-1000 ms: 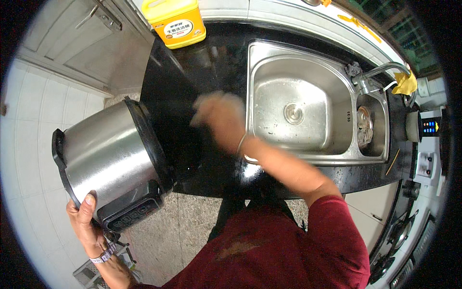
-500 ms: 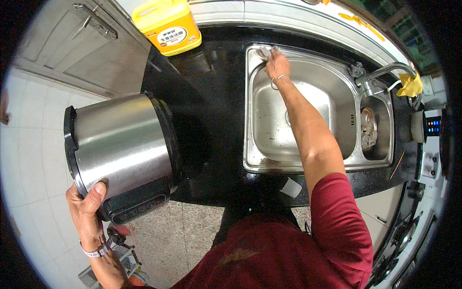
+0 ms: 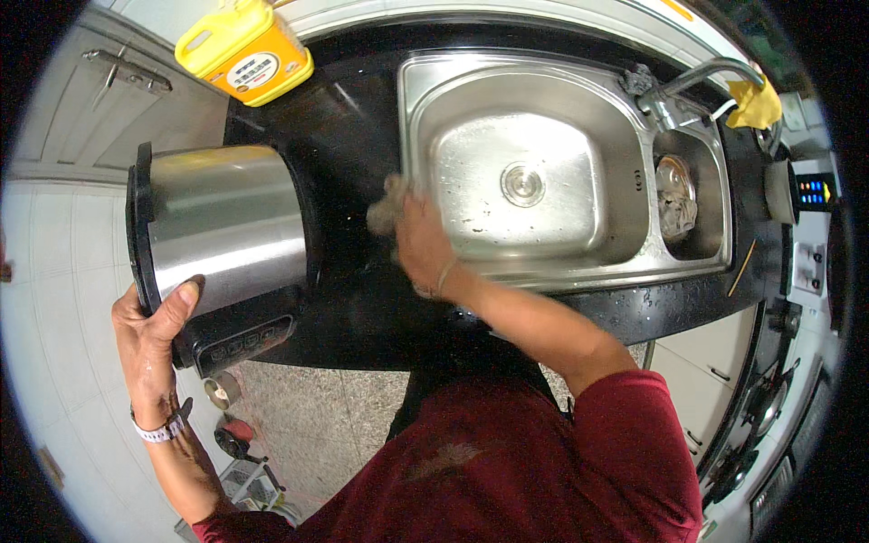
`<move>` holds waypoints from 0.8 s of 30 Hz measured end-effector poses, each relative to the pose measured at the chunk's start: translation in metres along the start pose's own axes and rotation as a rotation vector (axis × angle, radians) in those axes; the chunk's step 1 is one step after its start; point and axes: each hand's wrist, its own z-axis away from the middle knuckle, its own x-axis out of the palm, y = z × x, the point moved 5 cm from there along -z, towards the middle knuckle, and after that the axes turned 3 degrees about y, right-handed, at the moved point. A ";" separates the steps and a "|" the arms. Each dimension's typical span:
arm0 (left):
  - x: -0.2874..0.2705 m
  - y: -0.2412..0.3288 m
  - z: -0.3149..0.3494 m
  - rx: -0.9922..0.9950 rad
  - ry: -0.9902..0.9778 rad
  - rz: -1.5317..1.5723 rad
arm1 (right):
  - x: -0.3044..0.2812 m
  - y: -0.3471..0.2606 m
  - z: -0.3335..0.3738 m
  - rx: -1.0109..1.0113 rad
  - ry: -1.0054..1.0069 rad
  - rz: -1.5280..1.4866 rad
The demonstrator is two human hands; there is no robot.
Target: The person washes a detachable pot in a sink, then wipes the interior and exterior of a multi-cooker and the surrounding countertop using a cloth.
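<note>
My left hand (image 3: 152,330) is closed on the near upper edge of a brushed-steel electric cooker (image 3: 231,213). The cooker has a black rim and a black control panel and is over the left end of the black counter; whether its base rests there I cannot tell. My right hand (image 3: 424,237), smeared by motion, is closed round a crumpled greyish cloth (image 3: 387,206). It is over the counter just beside the left rim of the steel sink (image 3: 409,118), between sink and cooker.
A yellow jug (image 3: 249,59) stands at the back left of the black counter (image 3: 335,136). The tap (image 3: 711,77) has a yellow cloth (image 3: 753,104) hanging by it. Something crumpled lies in the small basin (image 3: 674,213). A thin stick (image 3: 742,269) lies to the right.
My right hand has come from the sink's far left corner toward me and left, onto the counter, with the cloth. My left hand still grips the cooker. The whole view has shifted.
</note>
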 end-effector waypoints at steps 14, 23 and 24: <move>0.093 0.043 -0.003 0.087 -0.178 -0.154 | -0.109 0.039 0.014 -0.174 -1.265 0.313; 0.132 0.044 -0.009 0.117 -0.174 -0.182 | -0.246 0.184 -0.012 0.379 -0.611 -0.038; 0.137 0.042 -0.012 0.139 -0.181 -0.175 | -0.243 0.209 -0.002 0.330 -0.535 0.086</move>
